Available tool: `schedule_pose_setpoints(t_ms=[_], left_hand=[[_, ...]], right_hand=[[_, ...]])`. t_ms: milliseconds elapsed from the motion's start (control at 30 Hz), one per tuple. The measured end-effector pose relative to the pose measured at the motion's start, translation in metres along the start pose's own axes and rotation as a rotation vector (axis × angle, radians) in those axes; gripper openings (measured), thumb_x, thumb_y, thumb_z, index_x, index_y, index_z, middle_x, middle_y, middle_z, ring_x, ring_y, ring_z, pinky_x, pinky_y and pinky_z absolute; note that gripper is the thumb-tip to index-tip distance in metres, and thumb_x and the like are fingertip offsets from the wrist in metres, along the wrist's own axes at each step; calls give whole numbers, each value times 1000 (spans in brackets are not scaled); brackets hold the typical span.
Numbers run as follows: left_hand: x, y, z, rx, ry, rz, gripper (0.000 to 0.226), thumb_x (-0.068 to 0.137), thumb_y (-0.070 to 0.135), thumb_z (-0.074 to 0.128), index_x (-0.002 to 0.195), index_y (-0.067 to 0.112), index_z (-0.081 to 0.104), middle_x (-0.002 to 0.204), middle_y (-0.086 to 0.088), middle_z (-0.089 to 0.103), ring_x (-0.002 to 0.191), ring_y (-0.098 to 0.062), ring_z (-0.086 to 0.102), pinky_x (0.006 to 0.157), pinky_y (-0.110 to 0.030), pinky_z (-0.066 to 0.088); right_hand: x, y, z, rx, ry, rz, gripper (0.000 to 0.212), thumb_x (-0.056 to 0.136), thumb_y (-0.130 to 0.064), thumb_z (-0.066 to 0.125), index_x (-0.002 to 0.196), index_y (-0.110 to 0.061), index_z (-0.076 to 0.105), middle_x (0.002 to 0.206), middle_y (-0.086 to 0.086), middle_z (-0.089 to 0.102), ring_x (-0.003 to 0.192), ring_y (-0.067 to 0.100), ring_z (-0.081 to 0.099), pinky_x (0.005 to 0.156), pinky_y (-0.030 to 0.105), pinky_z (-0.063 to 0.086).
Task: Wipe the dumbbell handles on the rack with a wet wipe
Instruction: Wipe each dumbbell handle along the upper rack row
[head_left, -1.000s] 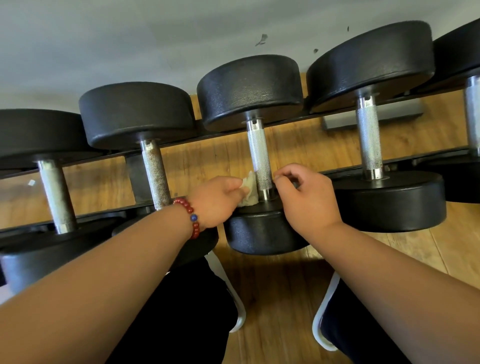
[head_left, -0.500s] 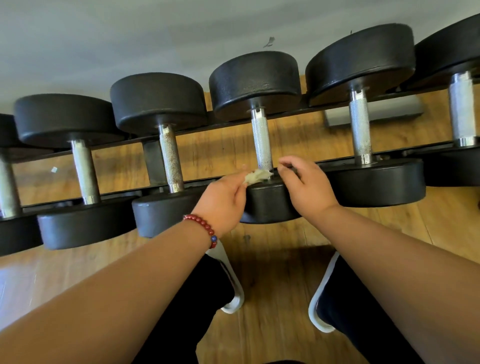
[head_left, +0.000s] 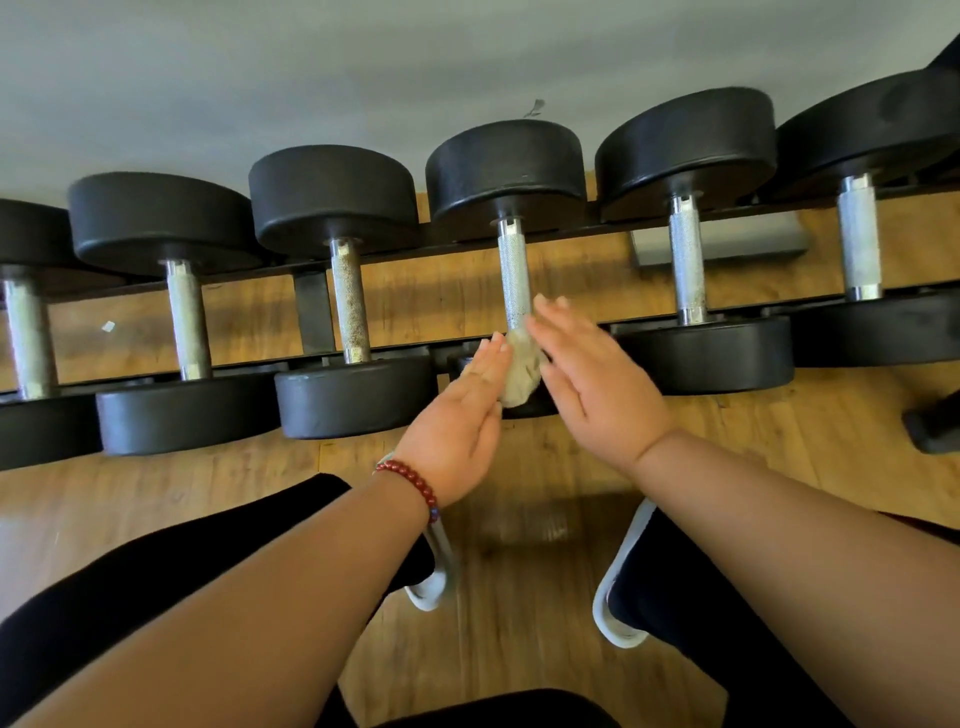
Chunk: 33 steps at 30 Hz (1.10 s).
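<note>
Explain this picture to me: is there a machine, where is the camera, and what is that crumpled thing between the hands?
There is no machine here. These are a person's two bare arms, filmed by a wide-angle camera worn on the head and looking forward and down, which is why the shoes show below. Black dumbbells lie in a row across a dark rack above a wooden floor. The left hand, with a red bead bracelet at its wrist, and the right hand are both flat with straight fingers. A crumpled wet wipe sits between them, at the near end of one silver handle.
</note>
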<state>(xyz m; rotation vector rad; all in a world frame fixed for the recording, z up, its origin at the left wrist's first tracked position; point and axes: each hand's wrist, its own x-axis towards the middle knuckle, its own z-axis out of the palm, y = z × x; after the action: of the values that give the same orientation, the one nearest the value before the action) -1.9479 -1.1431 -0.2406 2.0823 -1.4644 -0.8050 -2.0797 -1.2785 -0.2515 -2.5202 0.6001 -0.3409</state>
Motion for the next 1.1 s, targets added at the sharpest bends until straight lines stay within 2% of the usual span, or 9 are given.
schedule_pose_setpoints(t_ms=[67,233,467,667,767,833,900,1000,1100], left_hand=[[0,-3,-6,-85,18,-72,58,104,14,34,155,22,7,156,-2,30,138,-8,33,115,-21,26],[7,-11,-3,-186,48,-170,54,105,26,33,154,25,9,162,10,2,147,-1,2,117,-20,7],[12,-31,-2,-149,32,-122,51,105,28,31,153,27,13,161,12,3,146,1,1,116,-17,4],[12,-34,-3,-122,-7,-107,53,106,29,30,154,29,9,161,14,-1,143,6,-3,116,-17,2],[13,-36,-5,-126,-18,-107,52,106,28,30,154,29,9,162,13,-1,142,7,-3,117,-18,3],[12,-36,-5,-122,-28,-115,53,106,28,31,153,30,7,161,14,-2,141,7,-4,117,-19,3],[12,-35,-5,-122,-45,-112,54,106,28,31,153,31,5,161,16,-4,142,7,-5,117,-19,3],[12,-36,-5,-128,-52,-110,54,106,28,29,153,32,4,161,16,-5,144,5,-7,118,-20,2],[13,-36,-7,-154,-55,-113,52,106,26,28,153,32,6,161,16,-4,144,4,-6,116,-17,1]], right_hand=[[-5,-4,11,-95,-65,-96,51,102,-33,25,148,-16,36,156,4,32,145,16,18,116,39,11],[-6,-8,21,-279,5,-110,49,97,-39,36,133,-12,57,145,9,49,136,29,42,111,44,24],[6,-15,23,-344,23,-212,21,86,-22,68,98,-5,69,132,15,59,129,31,51,109,50,34],[-2,-7,12,-487,47,-117,62,80,-4,70,138,-13,51,130,17,59,130,36,48,105,48,36],[-5,-20,29,-534,-11,-132,53,95,-21,49,146,-10,39,150,14,40,143,29,30,115,45,18],[-13,-20,41,-557,-45,-176,53,100,-29,37,148,-7,29,155,12,32,146,26,24,117,43,18],[-19,-11,43,-539,-9,-164,55,99,-23,44,149,-7,26,156,12,31,146,24,23,116,43,19],[-21,-21,52,-429,160,58,57,95,-17,52,148,-6,31,155,14,31,145,22,20,114,43,19],[-20,-47,82,-355,252,272,54,101,-26,33,151,-10,22,158,15,22,146,25,12,116,42,19]])
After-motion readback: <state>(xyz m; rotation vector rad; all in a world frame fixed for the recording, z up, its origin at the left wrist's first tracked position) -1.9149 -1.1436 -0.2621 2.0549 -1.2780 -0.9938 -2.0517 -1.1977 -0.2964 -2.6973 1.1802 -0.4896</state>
